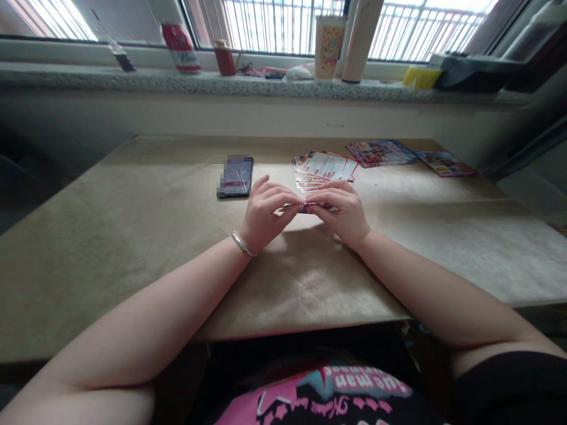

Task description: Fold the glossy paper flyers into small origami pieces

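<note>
My left hand [266,212] and my right hand [343,212] meet over the middle of the brown paper-covered table [133,236]. Both pinch a thin, flat printed card or leaflet [310,206] held edge-on between their fingertips. A silver bracelet circles my left wrist. Just beyond my hands lies a fanned pile of red-and-white printed cards [325,168]. A dark phone [236,177] lies flat to the left of that pile.
Two more stacks of colourful leaflets [381,152] [445,163] lie at the far right of the table. The stone windowsill [133,79] behind holds a red can, a small red jar, a patterned cup, a tall tube and a yellow sponge.
</note>
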`<control>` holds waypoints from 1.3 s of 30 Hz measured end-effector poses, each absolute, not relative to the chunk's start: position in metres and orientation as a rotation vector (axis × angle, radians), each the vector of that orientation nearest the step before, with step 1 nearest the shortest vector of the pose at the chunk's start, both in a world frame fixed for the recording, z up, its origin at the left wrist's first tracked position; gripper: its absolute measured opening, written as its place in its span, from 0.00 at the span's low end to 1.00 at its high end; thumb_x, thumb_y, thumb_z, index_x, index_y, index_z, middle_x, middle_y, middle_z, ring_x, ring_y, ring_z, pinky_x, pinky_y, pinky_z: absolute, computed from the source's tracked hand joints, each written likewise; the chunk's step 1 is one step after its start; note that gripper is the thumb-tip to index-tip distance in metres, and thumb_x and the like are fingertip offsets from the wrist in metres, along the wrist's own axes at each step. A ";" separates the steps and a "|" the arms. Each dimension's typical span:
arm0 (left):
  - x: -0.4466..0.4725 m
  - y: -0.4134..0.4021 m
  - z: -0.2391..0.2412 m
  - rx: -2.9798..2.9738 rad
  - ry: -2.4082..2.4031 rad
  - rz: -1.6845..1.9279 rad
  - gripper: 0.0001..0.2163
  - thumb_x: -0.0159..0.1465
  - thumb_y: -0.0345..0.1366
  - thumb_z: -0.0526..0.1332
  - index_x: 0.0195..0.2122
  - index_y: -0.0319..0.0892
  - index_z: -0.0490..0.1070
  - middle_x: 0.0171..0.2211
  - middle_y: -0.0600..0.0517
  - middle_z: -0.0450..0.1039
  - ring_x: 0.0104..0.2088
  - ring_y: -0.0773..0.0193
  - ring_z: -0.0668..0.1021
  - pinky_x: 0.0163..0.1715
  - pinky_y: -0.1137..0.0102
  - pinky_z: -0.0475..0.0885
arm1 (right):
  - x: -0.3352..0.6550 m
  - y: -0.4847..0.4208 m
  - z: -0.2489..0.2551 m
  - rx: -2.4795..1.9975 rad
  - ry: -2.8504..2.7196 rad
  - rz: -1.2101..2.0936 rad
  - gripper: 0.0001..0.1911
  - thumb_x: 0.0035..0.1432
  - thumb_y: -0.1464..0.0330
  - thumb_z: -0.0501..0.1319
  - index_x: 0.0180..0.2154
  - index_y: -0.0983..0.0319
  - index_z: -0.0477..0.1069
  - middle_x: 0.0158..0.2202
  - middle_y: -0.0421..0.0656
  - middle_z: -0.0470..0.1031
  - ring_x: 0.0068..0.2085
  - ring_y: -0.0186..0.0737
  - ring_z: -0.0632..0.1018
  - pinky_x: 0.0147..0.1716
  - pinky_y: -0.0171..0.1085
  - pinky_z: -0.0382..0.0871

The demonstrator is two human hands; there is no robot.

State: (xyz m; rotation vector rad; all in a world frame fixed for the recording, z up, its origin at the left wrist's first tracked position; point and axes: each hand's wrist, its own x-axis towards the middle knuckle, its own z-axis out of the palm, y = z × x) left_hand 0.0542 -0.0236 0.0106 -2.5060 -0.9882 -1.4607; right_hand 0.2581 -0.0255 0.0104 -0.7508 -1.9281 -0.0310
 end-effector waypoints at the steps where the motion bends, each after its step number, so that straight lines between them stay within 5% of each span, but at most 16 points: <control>1: 0.054 -0.024 0.011 -2.503 -0.987 -1.450 0.08 0.66 0.42 0.62 0.32 0.47 0.76 0.33 0.57 0.80 0.37 0.67 0.78 0.62 0.59 0.59 | 0.258 -0.026 0.011 -0.755 -1.919 -0.028 0.03 0.57 0.65 0.67 0.34 0.55 0.79 0.33 0.39 0.82 0.41 0.42 0.78 0.46 0.44 0.72; 26: 0.053 -0.022 0.009 -2.514 -1.039 -1.364 0.11 0.66 0.46 0.61 0.30 0.48 0.75 0.33 0.55 0.77 0.36 0.63 0.75 0.55 0.60 0.62 | 0.257 -0.031 0.016 -0.831 -1.988 -0.020 0.05 0.59 0.69 0.62 0.30 0.56 0.73 0.33 0.40 0.80 0.44 0.43 0.77 0.49 0.46 0.70; 39: 0.051 -0.023 0.008 -2.462 -1.058 -1.428 0.07 0.65 0.38 0.60 0.30 0.46 0.72 0.33 0.54 0.76 0.38 0.62 0.75 0.55 0.58 0.63 | 0.261 -0.027 0.014 -0.796 -1.980 -0.086 0.04 0.59 0.69 0.63 0.31 0.57 0.74 0.34 0.42 0.79 0.43 0.43 0.77 0.50 0.46 0.70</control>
